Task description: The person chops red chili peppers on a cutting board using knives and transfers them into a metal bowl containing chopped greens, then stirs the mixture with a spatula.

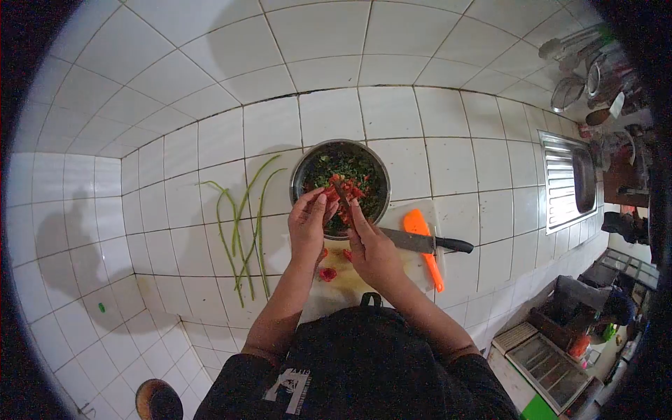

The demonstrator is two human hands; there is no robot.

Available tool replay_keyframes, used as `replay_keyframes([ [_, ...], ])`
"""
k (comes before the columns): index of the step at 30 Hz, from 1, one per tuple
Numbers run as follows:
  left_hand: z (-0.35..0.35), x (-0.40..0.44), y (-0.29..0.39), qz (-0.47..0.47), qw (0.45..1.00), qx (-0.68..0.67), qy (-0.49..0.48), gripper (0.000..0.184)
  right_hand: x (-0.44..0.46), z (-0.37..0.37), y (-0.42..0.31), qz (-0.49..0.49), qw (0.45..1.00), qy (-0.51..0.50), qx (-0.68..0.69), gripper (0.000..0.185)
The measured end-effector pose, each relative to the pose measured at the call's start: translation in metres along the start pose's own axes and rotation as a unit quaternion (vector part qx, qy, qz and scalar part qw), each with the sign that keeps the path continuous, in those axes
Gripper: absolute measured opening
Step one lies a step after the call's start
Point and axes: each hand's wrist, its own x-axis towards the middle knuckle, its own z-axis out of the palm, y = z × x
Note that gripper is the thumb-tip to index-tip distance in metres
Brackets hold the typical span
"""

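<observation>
Over a steel bowl [383, 168] of chopped greens [336, 157], my two hands are close together. My left hand [308, 220] is closed, its fingertips pinching a soft red piece [330, 194], which could be tomato or pepper. My right hand [371, 245] is closed around what looks like a small dark-bladed knife [341, 192], its tip against the red bits. More red bits lie on the greens. Below the bowl, a cutting board [364, 280] carries another red piece [327, 274]. The small knife's handle is hidden in my palm.
A large knife [420, 242] with a black handle lies right of my hand, across an orange flat-headed utensil [417, 224]. Several long green stalks [240, 231] rest on the tiled counter at left. A metal sink [563, 182] is at far right, near hanging utensils [595, 77].
</observation>
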Motion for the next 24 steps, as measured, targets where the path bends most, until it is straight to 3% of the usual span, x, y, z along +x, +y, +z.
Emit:
replay_keyframes([
  [10, 0.006, 0.0, 0.001, -0.003, 1.0, -0.009, 0.014, 0.027, 0.0, 0.001, -0.003, 0.053, 0.997, -0.023, -0.043, 0.063],
  [17, 0.007, 0.003, 0.005, -0.033, 0.998, 0.04, 0.028, 0.025, 0.003, 0.008, 0.005, 0.077, 0.991, -0.017, 0.107, 0.057],
  [19, 0.007, 0.003, 0.003, -0.045, 0.999, -0.017, 0.025, 0.025, 0.003, 0.013, 0.012, 0.064, 0.988, 0.004, 0.138, 0.055],
  [24, 0.01, 0.001, 0.002, -0.044, 0.999, -0.012, 0.027, 0.024, -0.001, 0.023, 0.019, 0.076, 0.974, 0.014, 0.211, 0.053],
])
